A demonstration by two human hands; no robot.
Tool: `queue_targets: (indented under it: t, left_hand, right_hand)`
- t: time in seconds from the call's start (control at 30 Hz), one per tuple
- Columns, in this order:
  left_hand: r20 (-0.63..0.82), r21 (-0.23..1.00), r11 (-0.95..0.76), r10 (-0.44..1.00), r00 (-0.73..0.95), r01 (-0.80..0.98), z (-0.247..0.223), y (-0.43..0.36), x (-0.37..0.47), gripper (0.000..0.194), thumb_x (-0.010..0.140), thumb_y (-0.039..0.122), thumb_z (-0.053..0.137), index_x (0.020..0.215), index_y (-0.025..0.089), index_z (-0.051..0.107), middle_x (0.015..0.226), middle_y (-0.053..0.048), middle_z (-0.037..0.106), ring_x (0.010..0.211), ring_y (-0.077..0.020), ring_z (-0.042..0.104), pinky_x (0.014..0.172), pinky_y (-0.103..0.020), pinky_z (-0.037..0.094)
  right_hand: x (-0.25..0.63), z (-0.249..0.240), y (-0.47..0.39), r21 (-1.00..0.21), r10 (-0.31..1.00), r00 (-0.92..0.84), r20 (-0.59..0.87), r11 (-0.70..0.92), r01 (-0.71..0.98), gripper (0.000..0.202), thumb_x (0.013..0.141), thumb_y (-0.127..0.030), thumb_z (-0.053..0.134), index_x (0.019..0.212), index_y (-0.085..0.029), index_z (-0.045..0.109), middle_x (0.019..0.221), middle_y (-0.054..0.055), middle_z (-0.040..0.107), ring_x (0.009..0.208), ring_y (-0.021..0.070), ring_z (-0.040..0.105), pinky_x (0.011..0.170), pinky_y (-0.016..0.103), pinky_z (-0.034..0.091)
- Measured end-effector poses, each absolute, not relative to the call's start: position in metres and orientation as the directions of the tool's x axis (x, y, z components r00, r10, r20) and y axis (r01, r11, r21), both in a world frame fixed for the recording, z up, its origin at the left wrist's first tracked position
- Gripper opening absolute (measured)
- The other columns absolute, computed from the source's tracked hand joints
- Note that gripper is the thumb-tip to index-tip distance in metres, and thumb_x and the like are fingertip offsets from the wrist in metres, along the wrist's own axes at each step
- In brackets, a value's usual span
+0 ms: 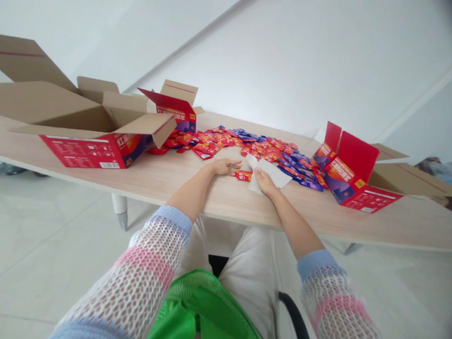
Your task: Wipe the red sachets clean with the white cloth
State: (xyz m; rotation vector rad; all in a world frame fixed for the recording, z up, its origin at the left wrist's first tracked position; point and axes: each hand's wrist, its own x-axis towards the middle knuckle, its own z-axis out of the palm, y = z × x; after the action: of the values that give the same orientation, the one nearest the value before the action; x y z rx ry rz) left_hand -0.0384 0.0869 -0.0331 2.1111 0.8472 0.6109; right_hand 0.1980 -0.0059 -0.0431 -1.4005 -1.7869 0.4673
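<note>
My left hand (224,166) rests at the table's middle with its fingers stretched out and apart. Just beside its fingertips lies a single red sachet (243,175), flat on the wood; whether the fingers touch it I cannot tell. A white tissue (277,173) is gripped in my right hand (265,181), its loose part spreading to the right and its near edge by the sachet's right end. Behind both hands, a wide heap of red and orange sachets (219,137) curves across the table, with purple-blue sachets (294,169) mixed in on the right.
An open red carton (84,151) stands on the left with flaps spread, and another red carton (176,117) sits behind it. At right is a third open carton (367,197). The pale wooden table (169,181) has its front edge close to my lap; a white wall rises behind.
</note>
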Motion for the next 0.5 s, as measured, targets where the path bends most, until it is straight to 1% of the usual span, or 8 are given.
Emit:
queue_targets:
  t: [0.07, 0.13, 0.17, 0.23, 0.3, 0.37, 0.43, 0.5]
  left_hand:
    - [0.144, 0.793, -0.482, 0.742, 0.655, 0.372, -0.035, 0.086, -0.037, 0.106, 0.062, 0.026, 0.078, 0.153, 0.029, 0.025, 0.135, -0.008, 0.060, 0.130, -0.0264, 0.050, 0.110, -0.045, 0.033]
    - [0.142, 0.788, -0.479, 0.753, 0.643, 0.387, -0.037, 0.087, -0.036, 0.119, 0.061, 0.023, 0.078, 0.156, 0.026, 0.006, 0.143, -0.013, 0.050, 0.133, -0.0251, 0.047, 0.110, -0.043, 0.034]
    - [0.139, 0.784, -0.478, 0.758, 0.638, 0.397, -0.038, 0.088, -0.036, 0.123, 0.060, 0.022, 0.078, 0.156, 0.023, 0.001, 0.147, -0.016, 0.045, 0.135, -0.0249, 0.046, 0.110, -0.041, 0.034]
    - [0.129, 0.773, -0.478, 0.763, 0.634, 0.417, -0.038, 0.090, -0.035, 0.124, 0.059, 0.020, 0.077, 0.156, 0.017, 0.000, 0.151, -0.020, 0.038, 0.136, -0.0253, 0.044, 0.110, -0.038, 0.034]
    - [0.122, 0.760, -0.486, 0.759, 0.639, 0.431, -0.038, 0.093, -0.034, 0.116, 0.058, 0.018, 0.076, 0.155, 0.013, 0.013, 0.151, -0.021, 0.037, 0.137, -0.0264, 0.043, 0.111, -0.036, 0.033]
    - [0.122, 0.746, -0.504, 0.745, 0.656, 0.434, -0.036, 0.095, -0.034, 0.101, 0.056, 0.017, 0.075, 0.149, 0.012, 0.036, 0.151, -0.018, 0.040, 0.138, -0.0276, 0.041, 0.113, -0.034, 0.029]
    - [0.125, 0.735, -0.525, 0.727, 0.675, 0.429, -0.034, 0.096, -0.034, 0.081, 0.056, 0.018, 0.076, 0.135, 0.015, 0.057, 0.150, -0.012, 0.043, 0.138, -0.0285, 0.041, 0.115, -0.033, 0.027]
    - [0.131, 0.730, -0.538, 0.716, 0.686, 0.422, -0.033, 0.096, -0.034, 0.062, 0.057, 0.021, 0.077, 0.118, 0.020, 0.070, 0.150, -0.007, 0.045, 0.136, -0.0290, 0.042, 0.114, -0.033, 0.029]
  right_hand:
    - [0.181, -0.046, -0.010, -0.622, 0.927, -0.153, 0.342, 0.346, 0.703, 0.061, 0.090, -0.065, 0.042, 0.133, -0.025, 0.058, 0.146, 0.007, 0.049, 0.146, 0.0292, 0.024, 0.118, 0.056, -0.002]
    - [0.170, -0.046, -0.015, -0.504, 0.924, -0.229, 0.305, 0.361, 0.785, 0.051, 0.094, -0.056, 0.041, 0.137, -0.031, 0.053, 0.149, 0.002, 0.045, 0.148, 0.0280, 0.016, 0.110, 0.061, -0.020]
    - [0.168, -0.045, -0.017, -0.438, 0.921, -0.270, 0.281, 0.374, 0.818, 0.049, 0.097, -0.051, 0.037, 0.141, -0.033, 0.049, 0.151, 0.001, 0.042, 0.149, 0.0273, 0.013, 0.106, 0.063, -0.025]
    - [0.167, -0.043, -0.020, -0.330, 0.908, -0.352, 0.229, 0.413, 0.849, 0.049, 0.099, -0.046, 0.031, 0.147, -0.035, 0.039, 0.155, -0.001, 0.036, 0.149, 0.0255, 0.011, 0.105, 0.064, -0.025]
    - [0.171, -0.040, -0.021, -0.342, 0.888, -0.413, 0.204, 0.460, 0.820, 0.051, 0.099, -0.046, 0.033, 0.148, -0.034, 0.037, 0.155, -0.002, 0.036, 0.149, 0.0236, 0.012, 0.112, 0.060, -0.018]
    - [0.177, -0.039, -0.019, -0.463, 0.885, -0.413, 0.217, 0.466, 0.754, 0.051, 0.095, -0.051, 0.041, 0.142, -0.033, 0.047, 0.152, -0.002, 0.041, 0.147, 0.0237, 0.019, 0.117, 0.054, -0.008]
    - [0.184, -0.038, -0.015, -0.588, 0.901, -0.365, 0.236, 0.431, 0.685, 0.051, 0.090, -0.059, 0.047, 0.129, -0.030, 0.063, 0.142, 0.001, 0.055, 0.143, 0.0263, 0.031, 0.120, 0.051, -0.001]
    - [0.193, -0.038, -0.010, -0.660, 0.924, -0.291, 0.250, 0.382, 0.647, 0.053, 0.088, -0.067, 0.046, 0.108, -0.026, 0.073, 0.121, 0.003, 0.070, 0.135, 0.0286, 0.043, 0.120, 0.051, 0.005]
